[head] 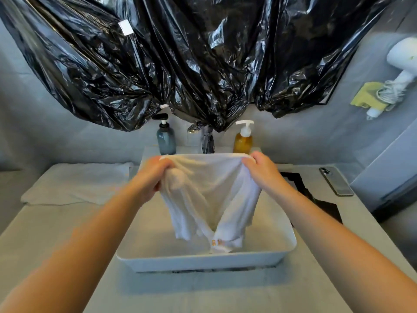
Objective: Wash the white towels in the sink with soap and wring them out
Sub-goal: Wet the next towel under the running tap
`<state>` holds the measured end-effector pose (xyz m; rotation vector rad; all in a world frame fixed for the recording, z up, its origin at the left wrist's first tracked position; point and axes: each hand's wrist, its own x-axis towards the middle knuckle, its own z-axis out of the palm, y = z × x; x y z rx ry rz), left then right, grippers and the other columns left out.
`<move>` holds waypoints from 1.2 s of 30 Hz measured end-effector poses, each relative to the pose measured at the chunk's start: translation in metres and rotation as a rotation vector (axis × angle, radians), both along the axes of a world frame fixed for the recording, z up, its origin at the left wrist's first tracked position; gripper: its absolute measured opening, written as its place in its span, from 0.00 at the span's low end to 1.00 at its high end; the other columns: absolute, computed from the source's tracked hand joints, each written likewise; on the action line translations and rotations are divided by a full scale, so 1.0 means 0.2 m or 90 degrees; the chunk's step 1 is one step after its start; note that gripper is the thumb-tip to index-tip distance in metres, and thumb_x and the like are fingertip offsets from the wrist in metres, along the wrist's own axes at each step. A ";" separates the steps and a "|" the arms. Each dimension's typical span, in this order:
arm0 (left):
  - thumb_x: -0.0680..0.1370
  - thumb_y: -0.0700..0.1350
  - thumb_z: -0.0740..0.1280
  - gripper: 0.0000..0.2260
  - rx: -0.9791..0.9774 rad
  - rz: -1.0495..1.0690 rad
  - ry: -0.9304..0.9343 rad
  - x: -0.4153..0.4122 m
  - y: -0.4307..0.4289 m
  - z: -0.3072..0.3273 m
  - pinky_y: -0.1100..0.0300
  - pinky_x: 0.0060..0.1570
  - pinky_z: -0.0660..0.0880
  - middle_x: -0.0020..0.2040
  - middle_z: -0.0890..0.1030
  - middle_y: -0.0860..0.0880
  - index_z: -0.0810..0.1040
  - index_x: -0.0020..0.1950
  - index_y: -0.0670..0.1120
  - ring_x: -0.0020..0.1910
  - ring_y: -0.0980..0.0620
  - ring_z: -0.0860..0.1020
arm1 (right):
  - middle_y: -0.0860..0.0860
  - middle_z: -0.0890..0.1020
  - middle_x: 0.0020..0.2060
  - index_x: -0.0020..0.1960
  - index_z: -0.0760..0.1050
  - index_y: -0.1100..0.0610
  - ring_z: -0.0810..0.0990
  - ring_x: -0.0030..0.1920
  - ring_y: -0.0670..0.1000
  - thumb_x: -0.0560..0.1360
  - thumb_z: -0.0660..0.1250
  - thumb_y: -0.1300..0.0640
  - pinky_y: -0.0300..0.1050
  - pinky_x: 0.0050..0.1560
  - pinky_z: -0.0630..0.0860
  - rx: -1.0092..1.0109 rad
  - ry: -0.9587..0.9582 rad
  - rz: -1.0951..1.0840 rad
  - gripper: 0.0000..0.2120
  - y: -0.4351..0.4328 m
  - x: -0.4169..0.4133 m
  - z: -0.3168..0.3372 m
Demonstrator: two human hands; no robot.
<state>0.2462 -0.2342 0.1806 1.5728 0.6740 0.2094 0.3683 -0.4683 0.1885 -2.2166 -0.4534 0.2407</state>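
Hanging over the sink (pixel 203 260), a white towel (pixel 209 188) is stretched between both hands. The left grip (pixel 155 177) clutches one bunched upper corner and the right grip (pixel 261 170) pinches the other. Its lower end dips inside the sink. A second towel (pixel 76 184) lies flat near the tabletop's (pixel 203 290) left edge.

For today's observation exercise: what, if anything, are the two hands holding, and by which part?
Both hands hold one white towel over the sink: the left hand grips its bunched upper left corner, the right hand its upper right corner.
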 end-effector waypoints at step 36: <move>0.80 0.44 0.63 0.15 0.571 -0.285 0.322 0.26 -0.01 -0.91 0.49 0.58 0.72 0.64 0.73 0.45 0.71 0.67 0.48 0.62 0.43 0.72 | 0.53 0.76 0.62 0.67 0.72 0.51 0.74 0.63 0.57 0.82 0.60 0.53 0.51 0.60 0.69 -0.423 -0.007 0.137 0.14 0.06 0.25 -0.88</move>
